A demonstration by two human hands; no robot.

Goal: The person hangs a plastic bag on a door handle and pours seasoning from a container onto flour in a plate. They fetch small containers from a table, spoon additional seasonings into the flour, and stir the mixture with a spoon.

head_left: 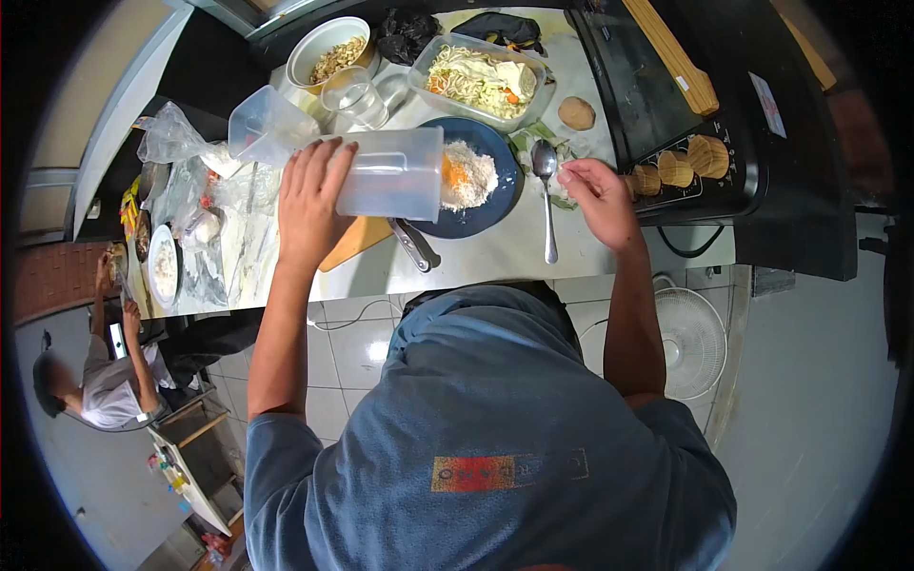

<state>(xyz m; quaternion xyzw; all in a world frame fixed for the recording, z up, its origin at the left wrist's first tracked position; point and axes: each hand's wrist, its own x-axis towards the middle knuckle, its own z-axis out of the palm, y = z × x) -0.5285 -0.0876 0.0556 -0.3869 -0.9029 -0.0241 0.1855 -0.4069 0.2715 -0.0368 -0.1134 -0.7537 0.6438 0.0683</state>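
My left hand (319, 195) is wrapped round a tall translucent plastic container (392, 176), tipped on its side. Its mouth points right, over a dark blue plate (495, 205). White flour and an orange-yellow food (464, 181) show on the plate, partly hidden by the container. To the right of the plate, my right hand (602, 200) hovers with fingers loosely bent and the thumb a little apart, seemingly holding nothing. Close to its fingertips lies a metal spoon (547, 205), over crumpled clear wrap and green leaf (528, 143).
Behind the plate stand a tub of shredded vegetables (481, 86), a clear cup (354, 98) and a bowl of chopped food (328, 59). A knife (411, 246) and wooden board (357, 241) lie in front. A stove with wooden knobs (676, 168) borders the right; another person (114, 381) works far left.
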